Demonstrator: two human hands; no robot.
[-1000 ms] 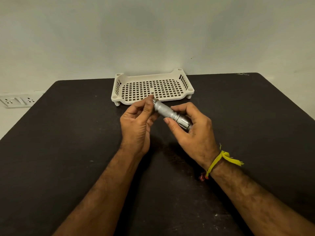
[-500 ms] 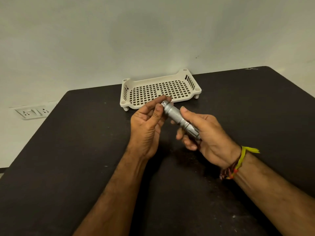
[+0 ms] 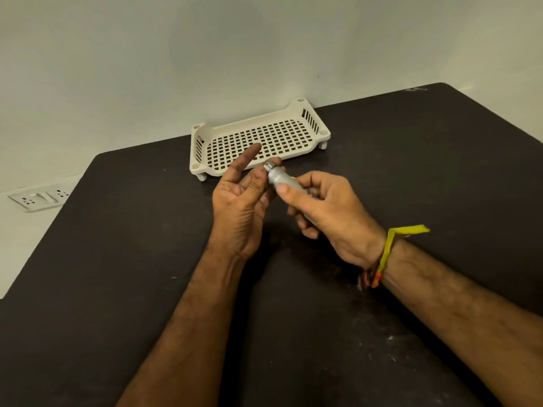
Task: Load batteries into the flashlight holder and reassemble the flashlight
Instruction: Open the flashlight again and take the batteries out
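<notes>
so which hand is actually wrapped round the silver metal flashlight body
The right hand, the one with the yellow wrist thread, grips the silver metal flashlight. The left hand only meets its end cap, forefinger stretched out straight.

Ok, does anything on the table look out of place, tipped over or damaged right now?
Nothing stands out. The white basket sits upright on its feet at the table's far edge. The right hand grips the flashlight, with the left hand at its end. The tabletop only shows light scuffs.
</notes>
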